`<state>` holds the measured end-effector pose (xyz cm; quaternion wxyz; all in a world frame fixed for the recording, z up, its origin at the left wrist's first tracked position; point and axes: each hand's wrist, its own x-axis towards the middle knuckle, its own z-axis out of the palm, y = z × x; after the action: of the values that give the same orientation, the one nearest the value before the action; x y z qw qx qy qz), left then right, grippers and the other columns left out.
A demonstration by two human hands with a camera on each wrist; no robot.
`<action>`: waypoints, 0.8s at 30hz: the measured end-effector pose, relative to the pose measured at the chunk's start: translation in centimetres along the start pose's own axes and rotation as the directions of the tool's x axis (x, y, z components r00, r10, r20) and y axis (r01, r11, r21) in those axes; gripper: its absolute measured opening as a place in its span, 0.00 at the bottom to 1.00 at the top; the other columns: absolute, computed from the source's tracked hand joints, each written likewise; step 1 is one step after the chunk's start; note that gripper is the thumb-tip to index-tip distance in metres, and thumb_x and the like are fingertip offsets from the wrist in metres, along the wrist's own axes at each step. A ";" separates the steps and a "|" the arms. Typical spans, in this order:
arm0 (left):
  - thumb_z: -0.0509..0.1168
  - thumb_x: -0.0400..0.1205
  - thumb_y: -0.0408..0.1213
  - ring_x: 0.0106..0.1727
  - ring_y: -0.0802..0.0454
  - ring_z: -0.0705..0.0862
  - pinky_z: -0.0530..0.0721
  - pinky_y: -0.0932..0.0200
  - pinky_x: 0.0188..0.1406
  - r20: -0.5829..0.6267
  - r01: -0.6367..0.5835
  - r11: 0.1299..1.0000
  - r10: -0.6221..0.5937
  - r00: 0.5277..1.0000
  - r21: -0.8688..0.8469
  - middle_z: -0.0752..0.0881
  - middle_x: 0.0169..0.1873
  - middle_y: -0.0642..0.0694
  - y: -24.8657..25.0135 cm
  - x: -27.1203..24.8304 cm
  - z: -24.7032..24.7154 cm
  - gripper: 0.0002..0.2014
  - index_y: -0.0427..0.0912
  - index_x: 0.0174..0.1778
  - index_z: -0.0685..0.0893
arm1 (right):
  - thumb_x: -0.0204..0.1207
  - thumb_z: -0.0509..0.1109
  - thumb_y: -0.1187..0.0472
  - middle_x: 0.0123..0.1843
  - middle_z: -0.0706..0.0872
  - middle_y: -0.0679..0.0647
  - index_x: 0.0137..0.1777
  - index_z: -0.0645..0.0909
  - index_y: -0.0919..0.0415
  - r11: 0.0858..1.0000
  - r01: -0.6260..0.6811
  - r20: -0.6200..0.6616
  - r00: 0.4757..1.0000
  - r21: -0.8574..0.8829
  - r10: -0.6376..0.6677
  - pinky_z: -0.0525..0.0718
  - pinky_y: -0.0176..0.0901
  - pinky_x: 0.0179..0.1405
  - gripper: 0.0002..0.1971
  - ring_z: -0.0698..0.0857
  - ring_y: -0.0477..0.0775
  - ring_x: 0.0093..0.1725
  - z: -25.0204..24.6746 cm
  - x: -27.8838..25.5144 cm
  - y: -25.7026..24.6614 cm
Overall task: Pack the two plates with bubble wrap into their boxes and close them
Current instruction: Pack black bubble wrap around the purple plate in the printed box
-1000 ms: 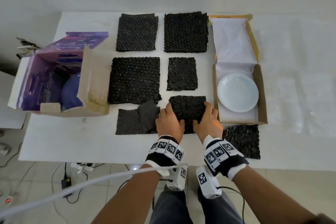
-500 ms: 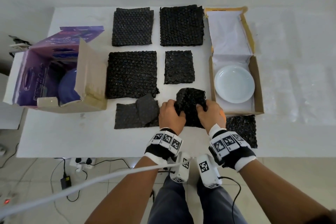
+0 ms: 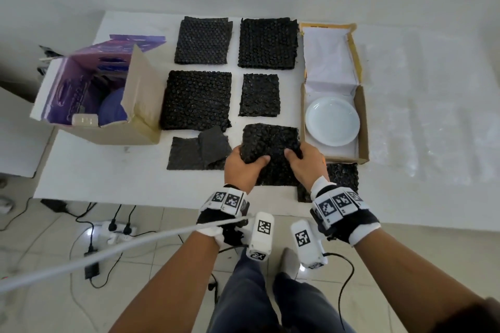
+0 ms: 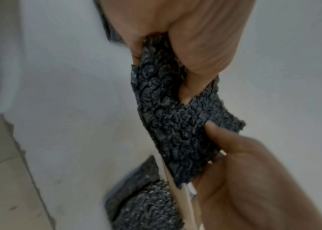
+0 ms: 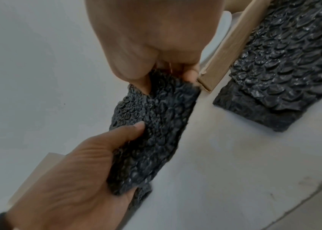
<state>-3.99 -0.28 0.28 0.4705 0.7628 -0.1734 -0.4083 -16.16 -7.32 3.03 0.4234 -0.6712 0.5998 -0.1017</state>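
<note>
Both hands grip one black bubble-wrap sheet (image 3: 270,140), raised off the white table (image 3: 89,178): the left hand (image 3: 242,167) pinches its left edge, thumb on top and fingers curled beneath, and the right hand (image 3: 305,163) pinches its right edge likewise. The sheet is judged very light, soft and limp; it sags and creases between the grips, so hold it at two opposite edges to keep it spread. Its surface is a field of small raised cells, matt to slightly glossy, which should give fair friction. Just right of the right hand stands the open brown box (image 3: 362,121), paper-lined, with the white plate (image 3: 332,121) lying flat inside; the plate is round, glazed and smooth, judged rigid, slippery and breakable, best taken by the rim. Well to the left of the left hand stands the purple box (image 3: 89,84), flaps open, holding the blue plate (image 3: 113,108) on edge. Further wrap sheets (image 3: 200,100) lie flat beyond and beside both hands.
</note>
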 end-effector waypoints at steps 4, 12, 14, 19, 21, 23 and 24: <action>0.74 0.72 0.44 0.49 0.47 0.88 0.85 0.42 0.56 -0.067 -0.005 0.994 -0.003 0.998 -0.108 0.90 0.45 0.43 0.1 -1.9 -0.5 0.09 0.45 0.45 0.87 | 0.79 0.66 0.55 0.47 0.86 0.63 0.51 0.81 0.66 0.998 0.061 0.037 0.997 0.020 -0.062 0.77 0.48 0.52 0.13 0.82 0.64 0.53 -1.2 -1.1 0.6; 0.72 0.75 0.37 0.51 0.47 0.86 0.84 0.43 0.57 -0.206 -0.158 0.986 0.145 0.968 -0.047 0.88 0.47 0.44 1.3 -6.2 -2.6 0.08 0.44 0.48 0.82 | 0.75 0.71 0.58 0.35 0.83 0.55 0.37 0.78 0.57 0.972 0.162 0.090 0.980 0.169 -0.178 0.77 0.43 0.43 0.08 0.81 0.57 0.41 -3.1 -3.1 -0.1; 0.72 0.75 0.36 0.50 0.47 0.86 0.84 0.44 0.57 -0.233 -0.186 0.982 0.174 0.957 -0.031 0.88 0.46 0.44 1.9 -7.0 -3.5 0.08 0.44 0.47 0.82 | 0.75 0.72 0.58 0.30 0.80 0.52 0.31 0.75 0.53 0.965 0.186 0.101 0.973 0.187 -0.207 0.76 0.43 0.39 0.12 0.80 0.54 0.37 -3.1 -3.6 -0.8; 0.73 0.74 0.37 0.50 0.47 0.87 0.84 0.42 0.57 -0.278 -0.209 0.977 0.190 0.942 -0.042 0.88 0.47 0.44 2.5 -7.5 -5.8 0.09 0.44 0.47 0.82 | 0.75 0.72 0.61 0.30 0.80 0.51 0.30 0.73 0.52 0.945 0.211 0.135 0.959 0.250 -0.249 0.75 0.34 0.29 0.14 0.78 0.50 0.32 -2.3 -4.2 -3.1; 0.73 0.74 0.36 0.50 0.47 0.87 0.84 0.43 0.57 -0.292 -0.217 0.975 0.198 0.936 -0.036 0.88 0.46 0.43 2.8 -7.3 -6.7 0.09 0.43 0.48 0.82 | 0.74 0.73 0.60 0.32 0.81 0.53 0.30 0.74 0.50 0.947 0.207 0.138 0.959 0.246 -0.246 0.76 0.40 0.36 0.14 0.80 0.53 0.35 -1.5 -3.9 -3.7; 0.73 0.74 0.36 0.49 0.47 0.87 0.84 0.45 0.56 -0.301 -0.231 0.973 0.213 0.930 -0.024 0.88 0.46 0.43 3.2 -6.9 -7.6 0.10 0.41 0.49 0.82 | 0.74 0.73 0.60 0.31 0.81 0.49 0.30 0.74 0.49 0.949 0.202 0.142 0.960 0.242 -0.240 0.76 0.42 0.39 0.15 0.80 0.52 0.36 -0.7 -3.7 -4.6; 0.73 0.74 0.36 0.49 0.46 0.87 0.84 0.45 0.56 -0.305 -0.236 0.972 0.221 0.927 -0.014 0.88 0.45 0.43 3.4 -6.5 -8.1 0.10 0.41 0.49 0.82 | 0.74 0.73 0.60 0.30 0.80 0.47 0.29 0.73 0.49 0.948 0.206 0.138 0.960 0.245 -0.244 0.75 0.42 0.40 0.15 0.80 0.51 0.36 -0.3 -3.5 -5.2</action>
<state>-1.17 6.95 8.04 0.5546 0.7787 -0.1770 -0.2341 -13.52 -4.74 8.13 0.5319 -0.6884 0.4661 -0.1612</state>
